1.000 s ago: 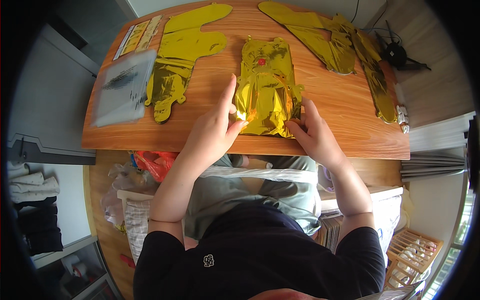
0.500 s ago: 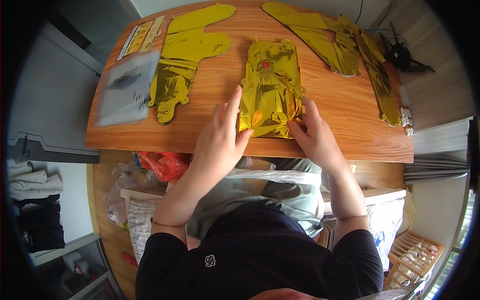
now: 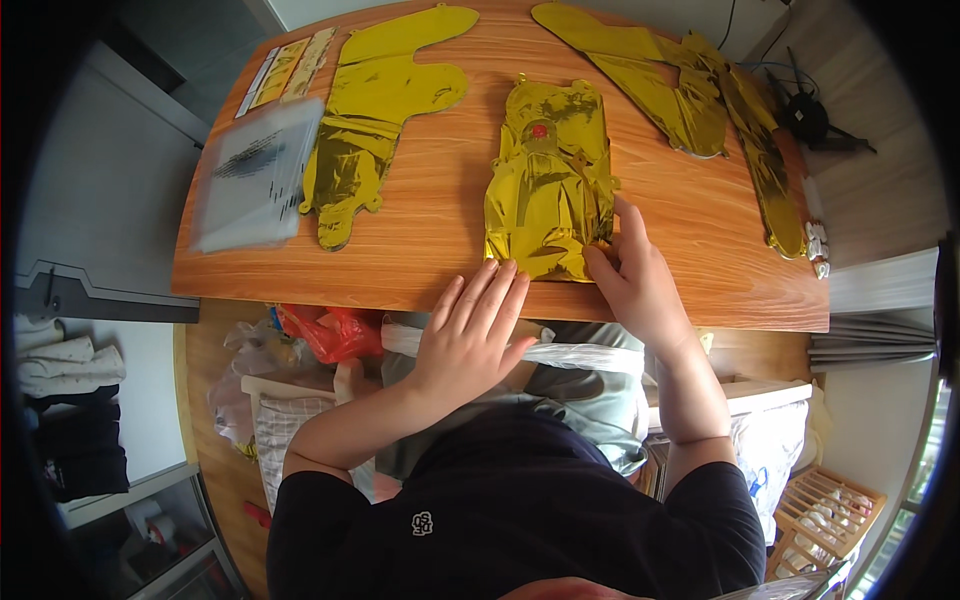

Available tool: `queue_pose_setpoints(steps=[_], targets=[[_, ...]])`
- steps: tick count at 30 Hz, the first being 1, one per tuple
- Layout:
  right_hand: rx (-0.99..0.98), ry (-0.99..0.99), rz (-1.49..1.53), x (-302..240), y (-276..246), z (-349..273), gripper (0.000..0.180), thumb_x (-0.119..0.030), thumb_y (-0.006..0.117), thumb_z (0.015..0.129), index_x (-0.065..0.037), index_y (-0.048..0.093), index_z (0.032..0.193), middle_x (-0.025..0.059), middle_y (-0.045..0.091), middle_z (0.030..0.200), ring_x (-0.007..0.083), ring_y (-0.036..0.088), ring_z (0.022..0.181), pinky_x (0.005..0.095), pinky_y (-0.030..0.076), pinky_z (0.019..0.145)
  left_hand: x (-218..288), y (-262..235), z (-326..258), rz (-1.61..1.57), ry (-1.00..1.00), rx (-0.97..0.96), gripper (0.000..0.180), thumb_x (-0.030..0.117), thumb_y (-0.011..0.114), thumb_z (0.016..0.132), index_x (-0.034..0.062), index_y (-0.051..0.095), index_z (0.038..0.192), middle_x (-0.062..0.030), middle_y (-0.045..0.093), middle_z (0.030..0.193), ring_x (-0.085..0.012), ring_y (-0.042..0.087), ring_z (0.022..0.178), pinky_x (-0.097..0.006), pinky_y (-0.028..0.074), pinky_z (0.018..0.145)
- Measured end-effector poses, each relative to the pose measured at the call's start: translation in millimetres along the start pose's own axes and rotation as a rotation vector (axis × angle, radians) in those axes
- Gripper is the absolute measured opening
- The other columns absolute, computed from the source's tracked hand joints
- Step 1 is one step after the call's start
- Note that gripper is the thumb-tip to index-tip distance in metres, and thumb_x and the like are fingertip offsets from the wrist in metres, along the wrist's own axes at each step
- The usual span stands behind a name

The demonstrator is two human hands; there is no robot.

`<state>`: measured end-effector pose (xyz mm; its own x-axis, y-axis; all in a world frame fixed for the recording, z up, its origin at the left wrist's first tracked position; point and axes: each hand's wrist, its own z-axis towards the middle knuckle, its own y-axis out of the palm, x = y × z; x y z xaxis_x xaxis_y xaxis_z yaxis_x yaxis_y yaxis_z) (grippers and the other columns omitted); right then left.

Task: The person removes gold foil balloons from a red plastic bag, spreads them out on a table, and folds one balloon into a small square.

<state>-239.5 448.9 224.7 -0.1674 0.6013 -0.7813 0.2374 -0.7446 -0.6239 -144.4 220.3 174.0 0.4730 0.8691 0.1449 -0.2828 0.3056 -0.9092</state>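
Right now a folded gold foil balloon lies flat on the wooden surface, right of the middle, its near end close to the near edge and a red spot showing toward its far end. The left hand is open, fingers straight and only slightly spread, thumb out to the right; its fingertips meet the balloon's near left corner, and it grips nothing. The right hand is partly open at the near right corner, thumb against the foil and forefinger stretched along the right side; whether it pinches the foil I cannot tell. To the left, well apart, lies another flat gold shape, with a clear plastic sleeve beside it and some printed cards farther off. On the far right are a bent gold piece and a long gold strip, with a black gadget to the right of them and small white items near the strip's near end. Below the surface, on the left, sits a red plastic bag.
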Motion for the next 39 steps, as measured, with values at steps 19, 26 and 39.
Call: queue_pose_setpoints(steps=[19,26,39], targets=[[0.500,-0.248,-0.153,8.1,32.9,-42.2,0.042,0.008,0.072,0.088,-0.001,0.063,0.128,0.0151,0.064,0.119,0.0185,0.070,0.082,0.0283,0.059,0.069,11.4,17.1,5.7,0.112,-0.081,0.113,0.069,0.061,0.070,0.087,0.0266,0.060,0.147,-0.0100,0.053,0.149,-0.0303,0.054,0.134,-0.054,0.042,0.109],[0.477,-0.313,-0.370,3.3,17.2,-38.8,0.031,0.006,0.071,0.086,-0.004,0.071,0.116,0.0142,0.065,0.125,0.0303,0.068,0.104,0.0390,0.059,0.086,10.9,16.8,6.1,0.140,-0.076,0.146,0.068,0.063,0.071,0.086,0.0260,0.063,0.143,-0.0092,0.054,0.146,-0.0312,0.053,0.133,-0.054,0.041,0.108],[-0.519,-0.845,-0.587,-6.0,1.1,57.6,0.063,-0.039,0.055,0.106,-0.013,0.039,0.161,0.0080,0.035,0.169,0.0295,0.027,0.158,0.0518,0.022,0.129,0.8,-15.6,12.8,-0.278,-0.142,0.130,0.069,0.036,0.080,0.088,-0.0003,0.052,0.140,-0.0187,0.061,0.138,-0.0371,0.060,0.128,-0.052,0.045,0.110]])
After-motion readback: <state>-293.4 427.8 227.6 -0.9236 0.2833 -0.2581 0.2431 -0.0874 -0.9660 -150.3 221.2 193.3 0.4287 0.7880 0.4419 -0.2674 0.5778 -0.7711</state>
